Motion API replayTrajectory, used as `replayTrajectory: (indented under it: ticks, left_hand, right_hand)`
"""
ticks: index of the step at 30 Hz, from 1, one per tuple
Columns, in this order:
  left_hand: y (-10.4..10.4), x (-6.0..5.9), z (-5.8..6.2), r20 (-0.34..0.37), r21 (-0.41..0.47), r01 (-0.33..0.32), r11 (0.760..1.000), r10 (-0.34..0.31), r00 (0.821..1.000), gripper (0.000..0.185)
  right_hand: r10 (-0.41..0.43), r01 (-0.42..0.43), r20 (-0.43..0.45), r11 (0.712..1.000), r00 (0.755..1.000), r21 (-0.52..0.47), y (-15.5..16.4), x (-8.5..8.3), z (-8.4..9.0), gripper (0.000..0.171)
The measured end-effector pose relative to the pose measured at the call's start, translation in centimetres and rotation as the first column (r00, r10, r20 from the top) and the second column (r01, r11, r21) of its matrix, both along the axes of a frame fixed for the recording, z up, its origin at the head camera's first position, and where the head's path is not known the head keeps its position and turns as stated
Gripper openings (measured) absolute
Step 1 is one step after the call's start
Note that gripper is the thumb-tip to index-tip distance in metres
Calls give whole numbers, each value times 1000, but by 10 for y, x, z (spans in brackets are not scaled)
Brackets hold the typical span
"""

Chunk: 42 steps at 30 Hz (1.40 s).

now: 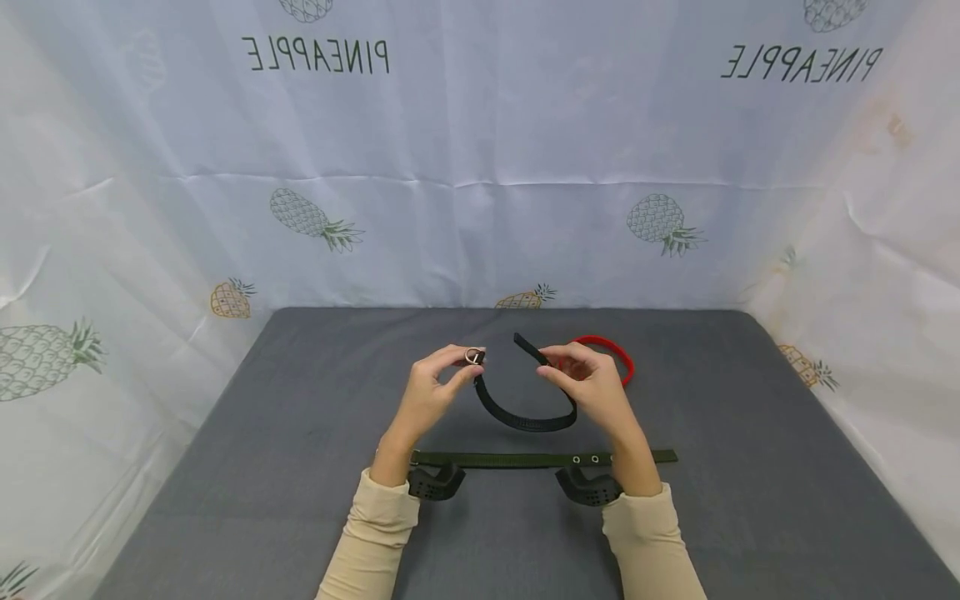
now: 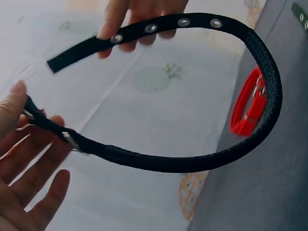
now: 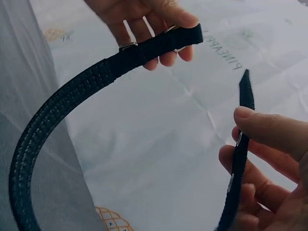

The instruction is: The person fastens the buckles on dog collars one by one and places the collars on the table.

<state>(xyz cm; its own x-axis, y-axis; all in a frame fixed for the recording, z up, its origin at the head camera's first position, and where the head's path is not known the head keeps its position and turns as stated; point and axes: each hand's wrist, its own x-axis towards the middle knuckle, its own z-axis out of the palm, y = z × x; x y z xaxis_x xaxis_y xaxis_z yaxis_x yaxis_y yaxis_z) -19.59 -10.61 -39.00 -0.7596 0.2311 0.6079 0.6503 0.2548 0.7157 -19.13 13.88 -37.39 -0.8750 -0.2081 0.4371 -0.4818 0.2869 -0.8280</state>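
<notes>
A black collar [image 1: 531, 423] hangs in a U-shaped loop between both hands, above the grey table. My left hand [image 1: 429, 390] pinches its buckle end between thumb and fingers; a metal buckle [image 1: 475, 357] shows at the fingertips. With thumb and fingers, my right hand [image 1: 592, 385] pinches the other end near its tip, and a short black tail sticks out past the thumb. Metal eyelets [image 2: 184, 22] line that tail in the left wrist view. Stitched padding [image 3: 57, 103] covers the collar's middle. The two ends are apart.
A green strap [image 1: 495, 460] with eyelets lies straight across the grey table [image 1: 300, 500], beneath the forearms. Behind my right hand rests a red collar [image 1: 628, 367], closed into a ring. A white pineapple-print curtain [image 1: 480, 125] stands at the back and sides.
</notes>
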Motion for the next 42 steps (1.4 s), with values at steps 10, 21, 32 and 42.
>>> replayTrajectory:
  ticks: [10, 21, 32, 42]
  left_hand:
    - [16, 1, -9, 108, 395, 214, 893, -277, 955, 31]
    - [28, 10, -12, 206, 406, 179, 896, -281, 938, 40]
    - [27, 10, -6, 129, 123, 199, 972, -214, 968, 26]
    - [37, 16, -5, 199, 27, 110, 994, -113, 973, 14]
  right_hand:
    - [56, -52, 146, 998, 988, -29, -5, 6, 6, 24]
    - [126, -99, 193, 984, 973, -147, -9, 15, 11, 31]
    - [146, -144, 137, 989, 980, -24, -11, 11, 10, 23]
    - [216, -208, 126, 975, 968, -74, -22, 11, 5, 34]
